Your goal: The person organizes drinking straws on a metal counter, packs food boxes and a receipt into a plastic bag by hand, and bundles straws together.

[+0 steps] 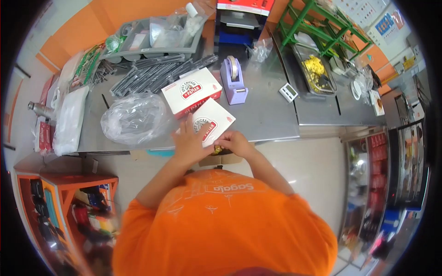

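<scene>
Touching the nearer box (pixel 222 117): left hand (pixel 189 143) spread, right hand (pixel 233 142) pinching its edge.

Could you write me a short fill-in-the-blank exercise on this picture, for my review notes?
1. The left hand rests on a box whose lid print starts with "SPICY ____".
2. The purple dispenser beyond the boxes holds a roll of ____.
3. The person's shirt is coloured ____.

Missing words: CHICKEN; tape; orange.
</scene>
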Demonstrator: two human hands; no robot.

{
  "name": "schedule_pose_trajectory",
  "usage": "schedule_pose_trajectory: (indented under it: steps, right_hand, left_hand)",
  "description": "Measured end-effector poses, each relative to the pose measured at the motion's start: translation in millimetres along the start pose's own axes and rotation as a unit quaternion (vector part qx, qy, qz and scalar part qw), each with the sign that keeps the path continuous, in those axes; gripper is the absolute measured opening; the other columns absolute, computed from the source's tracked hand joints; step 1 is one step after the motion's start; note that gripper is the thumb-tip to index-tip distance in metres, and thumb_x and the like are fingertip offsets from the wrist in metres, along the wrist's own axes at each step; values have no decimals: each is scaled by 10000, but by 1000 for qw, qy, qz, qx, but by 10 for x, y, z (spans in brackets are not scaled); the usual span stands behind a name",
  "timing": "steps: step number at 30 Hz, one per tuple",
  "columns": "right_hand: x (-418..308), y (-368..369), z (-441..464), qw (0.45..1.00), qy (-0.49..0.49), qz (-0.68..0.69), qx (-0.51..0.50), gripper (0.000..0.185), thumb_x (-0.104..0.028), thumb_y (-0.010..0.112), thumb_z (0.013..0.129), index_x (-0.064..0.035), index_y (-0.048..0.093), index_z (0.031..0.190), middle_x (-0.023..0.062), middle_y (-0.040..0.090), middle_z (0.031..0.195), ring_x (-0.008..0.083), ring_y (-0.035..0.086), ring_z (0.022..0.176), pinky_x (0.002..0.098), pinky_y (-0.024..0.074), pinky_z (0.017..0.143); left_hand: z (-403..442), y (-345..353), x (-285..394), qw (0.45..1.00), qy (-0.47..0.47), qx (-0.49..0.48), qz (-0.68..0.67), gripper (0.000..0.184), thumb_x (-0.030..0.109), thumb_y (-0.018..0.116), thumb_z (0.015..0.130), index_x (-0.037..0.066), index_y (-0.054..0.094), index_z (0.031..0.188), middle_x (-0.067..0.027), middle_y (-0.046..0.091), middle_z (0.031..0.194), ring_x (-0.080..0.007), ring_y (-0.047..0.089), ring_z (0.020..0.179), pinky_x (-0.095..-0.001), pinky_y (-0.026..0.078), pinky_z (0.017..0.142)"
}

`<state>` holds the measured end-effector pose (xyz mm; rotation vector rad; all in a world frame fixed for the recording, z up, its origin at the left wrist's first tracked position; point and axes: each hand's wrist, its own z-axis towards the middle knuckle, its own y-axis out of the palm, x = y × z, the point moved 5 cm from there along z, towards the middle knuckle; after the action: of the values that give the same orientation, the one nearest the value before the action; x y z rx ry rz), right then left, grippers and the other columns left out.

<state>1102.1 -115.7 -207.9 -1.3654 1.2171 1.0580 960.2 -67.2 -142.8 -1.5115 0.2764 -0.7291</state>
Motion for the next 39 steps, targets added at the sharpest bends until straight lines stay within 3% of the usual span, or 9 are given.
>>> schedule_pose_trajectory:
  steps: [7, 15, 19, 22, 24, 28, 31, 35, 39]
  right_hand:
    - [-14, -111, 104, 902, -28, -432, 1, 401, -445, 598, 765, -49, 650, 730, 164, 601, 699, 320, 579, 634, 376, 456, 600]
    - [-1327, -741, 446, 947, -148, -272, 88, 218, -253, 623, 779, -37, 645, 783, 97, 604, 683, 176, 562, 618, 311, 441, 581]
    - [-1892, -457, 1852, 942, -173, -280, 62, 311, -329, 603, 782, -25, 628, 843, 127, 631, 758, 253, 607, 723, 340, 462, 650]
    - [-1320, -427, 2789, 878, -134, -460, -5, 399, -410, 614, 748, -24, 631, 849, 136, 641, 811, 276, 609, 777, 366, 462, 687]
    - [-891, -367, 3081, 820, 106, -539, -160, 419, -414, 613, 748, -15, 627, 872, 147, 635, 837, 286, 605, 807, 372, 455, 711]
    - [-814, -188, 3183, 749, 133, -591, -267, 338, -336, 655, 715, -17, 608, 816, 122, 622, 751, 255, 599, 736, 358, 458, 666]
    - [-917, -124, 3295, 888, -19, -398, -231, 228, -185, 691, 686, -33, 545, 773, 51, 544, 673, 129, 520, 656, 280, 429, 573]
    - [-2035, -7, 2726, 939, -14, -321, -124, 179, -96, 593, 746, -43, 551, 912, 93, 570, 877, 165, 540, 777, 290, 431, 650]
    - [-2725, 159, 2048, 933, -225, -262, -102, 238, -40, 532, 787, -65, 541, 1023, 91, 572, 956, 174, 544, 892, 289, 425, 773]
  left_hand:
    - [-12, -89, -113, 997, 16, -27, -68, 662, 379, 712, 568, 224, 493, 1173, -183, 266, 1351, -329, 300, 1223, -599, 250, 872]
    - [152, -1093, -348, 993, 40, -1, -109, 664, 331, 736, 527, 208, 519, 1143, -147, 321, 1341, -320, 325, 1222, -511, 259, 910]
    - [935, -930, -595, 988, 149, 21, -32, 668, 381, 724, 518, 198, 539, 1134, -162, 315, 1340, -320, 279, 1243, -523, 216, 941]
    - [1176, -762, -763, 985, 141, 3, -95, 667, 400, 716, 530, 200, 536, 1140, -170, 307, 1343, -320, 274, 1248, -541, 180, 961]
    - [1185, -713, -756, 988, 123, -16, -87, 652, 417, 709, 550, 206, 535, 1142, -174, 301, 1347, -321, 272, 1250, -547, 159, 972]
    - [1122, -706, -837, 976, 148, 98, -129, 521, 403, 691, 626, 187, 557, 1080, -136, 382, 1289, -295, 332, 1217, -537, 183, 965]
    - [1083, -736, -930, 944, 196, 139, -226, 408, 353, 677, 670, 163, 565, 1013, -106, 463, 1201, -281, 403, 1149, -518, 219, 943]
    - [1099, -769, -1078, 907, 228, 144, -323, 356, 319, 651, 710, 116, 548, 984, -98, 502, 1130, -278, 446, 1075, -437, 268, 931]
    - [1078, -1245, -1478, 812, 186, 306, -460, 550, 281, 663, 726, 32, 422, 1152, -161, 433, 1197, -279, 433, 1095, -400, 282, 952]
